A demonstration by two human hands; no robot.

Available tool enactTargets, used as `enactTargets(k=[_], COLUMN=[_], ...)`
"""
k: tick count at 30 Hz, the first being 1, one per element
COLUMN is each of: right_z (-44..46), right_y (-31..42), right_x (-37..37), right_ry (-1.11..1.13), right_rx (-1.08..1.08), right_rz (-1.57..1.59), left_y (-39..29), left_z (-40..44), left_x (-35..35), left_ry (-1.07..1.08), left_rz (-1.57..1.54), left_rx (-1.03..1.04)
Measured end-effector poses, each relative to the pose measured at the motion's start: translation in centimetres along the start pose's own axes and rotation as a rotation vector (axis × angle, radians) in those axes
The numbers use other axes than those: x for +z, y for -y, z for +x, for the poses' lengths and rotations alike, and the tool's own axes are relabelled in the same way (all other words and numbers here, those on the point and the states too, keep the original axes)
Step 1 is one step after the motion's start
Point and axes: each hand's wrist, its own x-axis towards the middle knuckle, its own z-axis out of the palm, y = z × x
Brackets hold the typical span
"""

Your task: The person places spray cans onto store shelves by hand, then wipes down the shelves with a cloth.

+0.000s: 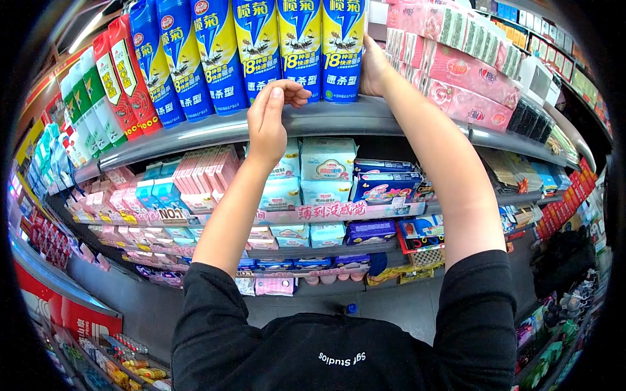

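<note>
A row of several blue-and-yellow insecticide spray cans (pixel 258 49) stands upright along the front of the top shelf. My left hand (pixel 272 117) is in front of the middle cans, thumb up and fingers pointing right, slightly bent, with nothing seen in them. At the right end of the row, my right hand (pixel 374 68) lies against the side of the last insecticide spray can (pixel 343 55). Its fingers pass behind that can and are hidden, so I cannot tell whether they grip it.
Left of the cans stand red spray cans (pixel 127 78) and green-and-white ones (pixel 91 98). Pink tissue packs (pixel 466 88) are stacked to the right. The grey shelf edge (pixel 208 130) runs below my hands, above lower shelves with pastel packs (pixel 327 159).
</note>
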Motion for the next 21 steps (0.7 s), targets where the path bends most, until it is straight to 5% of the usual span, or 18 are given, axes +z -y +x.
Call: enactTargets(k=[21], right_z=[-0.04], right_y=[-0.24], right_x=[-0.03], right_ry=[-0.047], right_rx=[0.002], right_rz=[-0.050], left_y=[-0.03], left_z=[-0.12], left_x=[0.07], left_ry=[-0.004], left_rz=[-0.007], left_rx=[0.008])
